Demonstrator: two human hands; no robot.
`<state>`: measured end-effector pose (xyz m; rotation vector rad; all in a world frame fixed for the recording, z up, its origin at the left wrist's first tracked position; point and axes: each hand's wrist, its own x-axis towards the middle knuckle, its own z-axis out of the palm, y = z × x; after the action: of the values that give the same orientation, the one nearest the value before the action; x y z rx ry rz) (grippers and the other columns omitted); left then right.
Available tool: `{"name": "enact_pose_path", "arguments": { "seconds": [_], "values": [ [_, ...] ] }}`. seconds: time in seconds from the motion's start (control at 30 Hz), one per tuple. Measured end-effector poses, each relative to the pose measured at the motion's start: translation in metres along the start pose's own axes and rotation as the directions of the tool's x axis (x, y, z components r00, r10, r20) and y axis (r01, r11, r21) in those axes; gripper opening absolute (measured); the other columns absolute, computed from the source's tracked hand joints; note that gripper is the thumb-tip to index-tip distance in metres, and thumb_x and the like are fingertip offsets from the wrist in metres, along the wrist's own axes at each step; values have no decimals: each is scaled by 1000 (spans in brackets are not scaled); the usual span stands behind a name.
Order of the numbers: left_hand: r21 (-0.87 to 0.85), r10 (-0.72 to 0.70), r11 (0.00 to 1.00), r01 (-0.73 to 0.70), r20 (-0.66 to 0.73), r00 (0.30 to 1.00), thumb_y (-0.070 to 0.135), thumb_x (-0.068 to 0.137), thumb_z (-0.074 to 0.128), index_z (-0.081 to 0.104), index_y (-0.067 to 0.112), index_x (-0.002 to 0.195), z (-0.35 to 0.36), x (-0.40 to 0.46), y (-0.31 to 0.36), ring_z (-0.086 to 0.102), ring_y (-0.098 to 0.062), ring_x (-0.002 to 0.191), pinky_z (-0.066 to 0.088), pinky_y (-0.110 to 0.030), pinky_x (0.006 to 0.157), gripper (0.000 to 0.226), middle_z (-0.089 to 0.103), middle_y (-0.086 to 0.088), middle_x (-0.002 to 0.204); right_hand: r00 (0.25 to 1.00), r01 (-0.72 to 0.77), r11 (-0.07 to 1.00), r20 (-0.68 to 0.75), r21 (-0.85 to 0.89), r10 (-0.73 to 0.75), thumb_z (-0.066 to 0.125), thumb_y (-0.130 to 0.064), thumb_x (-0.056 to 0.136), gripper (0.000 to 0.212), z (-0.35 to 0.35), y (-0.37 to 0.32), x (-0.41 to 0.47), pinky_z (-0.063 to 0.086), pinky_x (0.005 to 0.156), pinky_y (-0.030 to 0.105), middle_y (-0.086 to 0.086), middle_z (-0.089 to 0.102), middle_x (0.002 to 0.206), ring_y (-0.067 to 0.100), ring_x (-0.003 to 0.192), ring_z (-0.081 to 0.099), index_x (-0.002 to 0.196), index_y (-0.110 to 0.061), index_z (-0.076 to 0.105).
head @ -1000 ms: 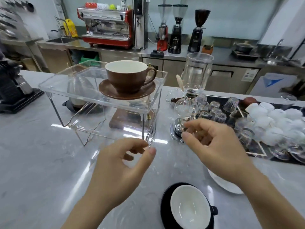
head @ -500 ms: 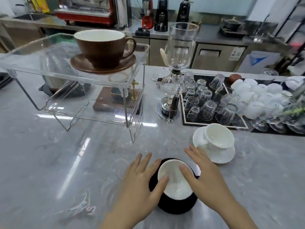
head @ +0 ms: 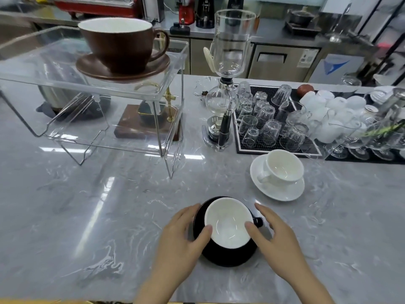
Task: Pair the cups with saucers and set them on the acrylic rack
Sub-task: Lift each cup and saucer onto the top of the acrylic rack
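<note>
Black cup (head: 228, 223), white inside, empty, sits on a black saucer (head: 225, 255) at the near centre of the grey marble counter (head: 87, 216). Cup handle points right.

Left hand (head: 182, 240): fingers spread, curved around the left edge of the saucer, thumb tip resting at the cup's left rim. Right hand (head: 278, 235): fingers likewise spread along the right side, thumb tip touching the cup's near-right rim, just below the handle. Neither hand is clenched; whether the saucer is lifted off the counter cannot be told.

White cup (head: 283, 167), empty, upright on a white saucer (head: 278, 189), stands on the counter to the far right of the black pair, well apart from it. Handle points near-left.

Acrylic rack (head: 131, 93), clear, two levels on wire legs, stands far left. Top level holds a brown cup (head: 118, 42) with white interior on a brown saucer (head: 122, 70), placed toward the rack's right end; contents not visible from this angle. Lower level of the rack looks bare.

Right of the rack: a glass siphon brewer (head: 225, 84), upper chamber empty. Further right, a black mat (head: 241, 148) carrying inverted small glasses (head: 265, 121); beyond it a cluster of inverted white cups (head: 335, 110) and stemmed glassware (head: 359, 139).
</note>
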<state>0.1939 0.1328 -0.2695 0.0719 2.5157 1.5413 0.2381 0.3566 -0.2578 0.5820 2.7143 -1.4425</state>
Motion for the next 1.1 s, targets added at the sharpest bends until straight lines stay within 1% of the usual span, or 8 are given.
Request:
{"name": "enact_pose_path", "arguments": {
  "seconds": [0.07,0.13,0.27,0.4,0.5,0.63,0.8,1.1],
  "values": [
    [-99,-91,991,90,-12,996,61,62,73,61,51,125,0,3,2,60,14,108,52,-13,86,65,64,26,124,999,-41,998,-20,40,42,69,-58,78,62,1,4,0,38,98,17,-45,51,121,-13,116,51,136,-48,51],
    [-152,-156,976,154,-2,988,60,54,76,63,47,125,0,7,1,63,14,99,50,-5,71,73,67,25,116,995,-89,993,-34,74,92,73,-57,76,64,3,6,0,45,89,16,-28,58,123,-5,109,60,135,-43,54],
    [-245,-249,934,259,71,966,53,47,83,66,39,122,-3,15,-1,72,3,85,56,-23,78,78,74,26,95,983,-167,974,-55,156,177,79,-48,76,55,5,4,1,47,68,9,-24,63,113,-6,91,66,127,-39,60],
    [-288,-312,898,333,116,943,48,43,87,67,37,118,-4,20,-2,74,-8,85,63,-42,83,78,74,9,101,971,-216,954,-52,207,231,82,-46,73,53,6,6,2,54,77,22,-17,67,110,7,91,70,120,-32,64],
    [-324,-339,867,379,173,925,45,43,89,69,33,115,-4,22,-3,74,-15,85,64,-40,67,76,70,0,105,959,-277,926,18,257,282,84,-44,71,51,4,7,6,61,87,45,-3,69,108,20,96,72,116,-27,67],
    [-336,-354,845,417,235,905,41,45,90,74,29,107,-8,24,-4,75,-15,76,63,-38,59,65,71,-4,94,931,-365,847,169,386,324,85,-36,73,27,-2,4,9,65,72,47,19,70,94,39,87,75,95,-22,76],
    [-338,-376,827,450,263,888,38,46,90,73,26,113,-9,27,-4,77,-27,85,65,-51,71,70,71,-10,93,914,-399,819,256,414,316,85,-32,74,28,-7,3,12,65,68,49,16,63,85,35,73,68,92,-13,78],
    [-401,-390,785,472,271,880,24,44,90,76,19,104,-7,30,-1,77,-22,67,58,-32,52,61,74,-14,87,913,-402,818,248,412,324,89,-27,69,31,-6,7,19,61,62,45,16,61,84,30,64,65,90,-8,78]
  ]
}}
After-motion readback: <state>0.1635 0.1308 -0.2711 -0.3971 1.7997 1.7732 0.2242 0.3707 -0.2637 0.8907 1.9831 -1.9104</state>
